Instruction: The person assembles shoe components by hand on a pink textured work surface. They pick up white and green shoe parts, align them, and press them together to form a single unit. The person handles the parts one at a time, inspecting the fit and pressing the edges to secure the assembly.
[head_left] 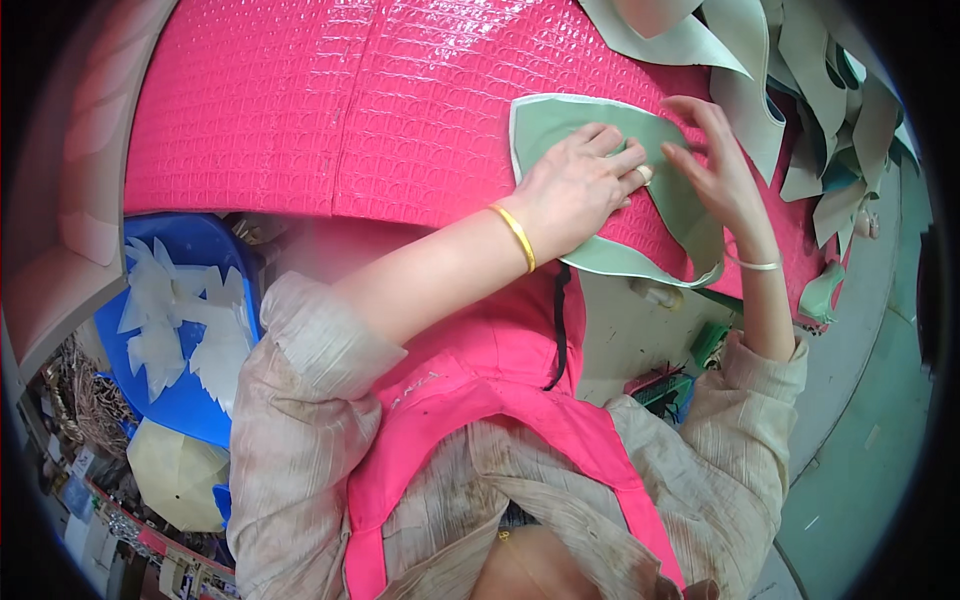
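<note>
A curved piece of pale green sheet material (550,125) with a white edge lies on the pink, embossed work surface (430,110). Its narrow strip bends round at the right, leaving pink showing inside the curve. My left hand (588,185), with a yellow bangle at the wrist, rests over the piece with its fingers bent down onto it. The fingertips are partly hidden, but the hand appears to grip the material. Beside the piece's right part, my right hand (718,165) is raised with thumb and fingers apart and nothing visible between them.
Pale curved offcuts (800,110) are heaped along the right end of the surface. Below it at left stands a blue tub (180,400) holding white jagged scraps (160,320). A beige rounded object (178,475) sits beneath. Small green baskets (710,345) stand low near my right forearm.
</note>
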